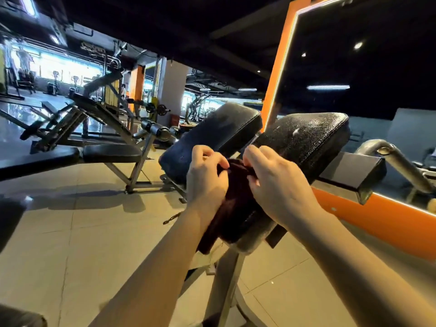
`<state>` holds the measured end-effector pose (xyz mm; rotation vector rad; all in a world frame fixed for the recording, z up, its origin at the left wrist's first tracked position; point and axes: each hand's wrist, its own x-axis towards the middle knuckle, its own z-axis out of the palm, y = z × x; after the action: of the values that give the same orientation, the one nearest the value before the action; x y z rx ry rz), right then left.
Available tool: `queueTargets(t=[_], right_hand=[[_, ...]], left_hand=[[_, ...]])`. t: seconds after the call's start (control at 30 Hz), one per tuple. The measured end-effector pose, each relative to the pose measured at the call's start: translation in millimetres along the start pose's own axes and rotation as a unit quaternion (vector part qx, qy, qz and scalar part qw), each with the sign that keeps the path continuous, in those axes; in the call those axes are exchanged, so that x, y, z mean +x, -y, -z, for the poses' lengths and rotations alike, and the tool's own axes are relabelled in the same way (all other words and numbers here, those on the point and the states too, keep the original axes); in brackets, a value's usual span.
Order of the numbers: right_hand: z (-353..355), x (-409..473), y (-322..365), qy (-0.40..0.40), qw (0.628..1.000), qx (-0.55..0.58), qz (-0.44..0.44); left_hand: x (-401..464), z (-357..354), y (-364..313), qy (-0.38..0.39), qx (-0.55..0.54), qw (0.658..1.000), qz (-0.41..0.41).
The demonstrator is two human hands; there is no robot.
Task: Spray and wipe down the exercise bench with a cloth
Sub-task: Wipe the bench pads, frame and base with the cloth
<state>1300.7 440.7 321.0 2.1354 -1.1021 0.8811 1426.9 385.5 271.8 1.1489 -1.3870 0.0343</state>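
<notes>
You have the dark red cloth (pixel 232 199) draped over the near end of the black bench pad (pixel 304 142), beside the mirror. Your left hand (pixel 206 178) and right hand (pixel 276 185) both pinch its upper edge with curled fingers. Fold it into a flat wad before wiping, then stroke toward the pad's far edge, where droplets seem to glisten. No spray bottle or other container shows.

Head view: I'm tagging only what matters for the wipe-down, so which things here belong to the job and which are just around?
Part of the job:
- dark red cloth, gripped by left hand and right hand
- black bench pad, speckled with droplets

Just around:
- other bench
- orange-framed mirror
- floor tiles
</notes>
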Motion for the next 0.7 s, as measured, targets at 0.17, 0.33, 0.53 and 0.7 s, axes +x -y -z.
queueTargets(t=[0.17,0.33,0.53,0.7], right_hand=[[-8.1,-11.2,-14.5,-0.041,0.998,0.041,0.026],[-9.0,-20.6,-18.8,-0.042,0.989,0.141,-0.025],[12.8,-27.0,-68.6,-0.121,0.992,0.003,-0.026],[6.5,-43.2,-121.7,-0.141,0.982,-0.067,-0.104]], left_hand=[[-40.4,5.1,1.5,0.094,-0.101,0.987,0.086],[-48.1,-0.8,2.2,0.314,0.033,0.948,0.039],[-7.0,-11.3,-7.1,0.343,0.023,0.939,0.006],[43.5,-51.3,-34.7,0.340,0.007,0.940,0.018]])
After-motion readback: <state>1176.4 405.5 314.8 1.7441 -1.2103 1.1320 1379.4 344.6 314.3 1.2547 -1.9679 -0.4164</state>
